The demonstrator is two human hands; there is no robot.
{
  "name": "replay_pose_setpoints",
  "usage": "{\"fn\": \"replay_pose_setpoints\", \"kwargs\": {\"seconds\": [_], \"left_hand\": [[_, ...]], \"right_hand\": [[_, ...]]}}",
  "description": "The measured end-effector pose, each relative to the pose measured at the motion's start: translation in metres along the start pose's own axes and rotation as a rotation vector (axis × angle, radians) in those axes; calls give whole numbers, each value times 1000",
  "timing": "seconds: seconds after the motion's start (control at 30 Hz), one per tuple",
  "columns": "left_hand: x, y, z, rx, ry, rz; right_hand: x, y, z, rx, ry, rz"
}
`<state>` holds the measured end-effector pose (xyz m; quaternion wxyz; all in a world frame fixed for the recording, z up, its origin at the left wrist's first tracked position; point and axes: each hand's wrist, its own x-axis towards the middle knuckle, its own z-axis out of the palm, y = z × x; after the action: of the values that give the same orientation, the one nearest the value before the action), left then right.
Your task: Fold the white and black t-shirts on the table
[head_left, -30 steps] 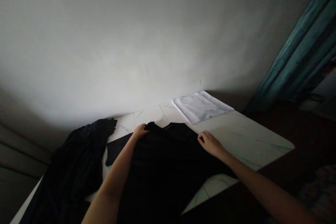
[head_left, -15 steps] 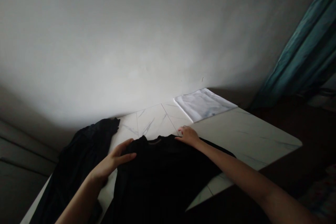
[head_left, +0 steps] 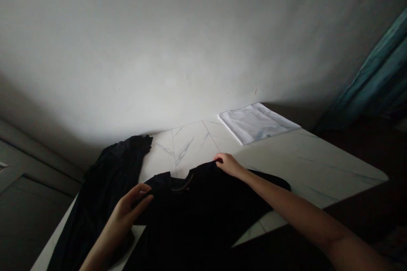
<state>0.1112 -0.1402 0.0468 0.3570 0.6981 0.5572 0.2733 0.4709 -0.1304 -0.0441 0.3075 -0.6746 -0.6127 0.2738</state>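
Observation:
A black T-shirt (head_left: 203, 207) lies spread on the white marble-look table (head_left: 311, 165), its collar toward the wall. My right hand (head_left: 227, 164) rests on the shirt's far right shoulder, fingers curled onto the fabric edge. My left hand (head_left: 127, 209) is at the shirt's left shoulder with fingers extended and thumb apart, touching the cloth near the sleeve. The room is dim, so the shirt's folds are hard to make out.
A heap of dark clothing (head_left: 101, 190) lies on the table's left side. A folded white garment (head_left: 257, 122) sits at the far edge by the grey wall. A teal curtain (head_left: 378, 80) hangs at the right. The table's near right edge borders dark floor.
My left hand has drawn back toward me and to the left along the shirt's shoulder. My right hand moved left from the right side to the collar's right shoulder. The view has shifted downward and left.

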Motion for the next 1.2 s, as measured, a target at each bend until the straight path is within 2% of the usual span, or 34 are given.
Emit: {"fn": "replay_pose_setpoints", "kwargs": {"seconds": [0.13, 0.2, 0.27, 0.33, 0.4, 0.47, 0.53, 0.6, 0.7, 0.83, 0.93, 1.03, 1.2], "left_hand": [[16, -9, -32, 131, 280, 37], [25, -14, -42, 256, 342, 71], [33, -14, -37, 396, 347, 148], [34, -3, -13, 438, 360, 293], [26, 18, 26, 334, 343, 456], [14, 44, 69, 187, 216, 554], [6, 67, 105, 80, 147, 589], [5, 78, 128, -18, 126, 591], [10, 76, 142, -141, 127, 539], [16, 63, 138, -259, 136, 421], [26, 66, 124, -308, 162, 427], [47, 86, 99, -373, 196, 521], [84, 130, 56, -395, 354, 693]], "right_hand": [[-6, -12, -55, 529, -54, 11], [-19, -26, -80, 632, -65, -44], [-35, -46, -94, 600, -40, -124], [-48, -65, -95, 489, 30, -234], [-59, -80, -86, 367, 95, -337], [-66, -90, -73, 271, 147, -400], [-71, -94, -60, 226, 187, -438], [-74, -94, -51, 236, 227, -460], [-76, -91, -46, 337, 222, -415], [-73, -87, -50, 550, 137, -239], [-61, -94, -58, 623, 156, -205], [-41, -110, -70, 616, 203, -282], [-15, -128, -85, 606, 271, -430]]}}
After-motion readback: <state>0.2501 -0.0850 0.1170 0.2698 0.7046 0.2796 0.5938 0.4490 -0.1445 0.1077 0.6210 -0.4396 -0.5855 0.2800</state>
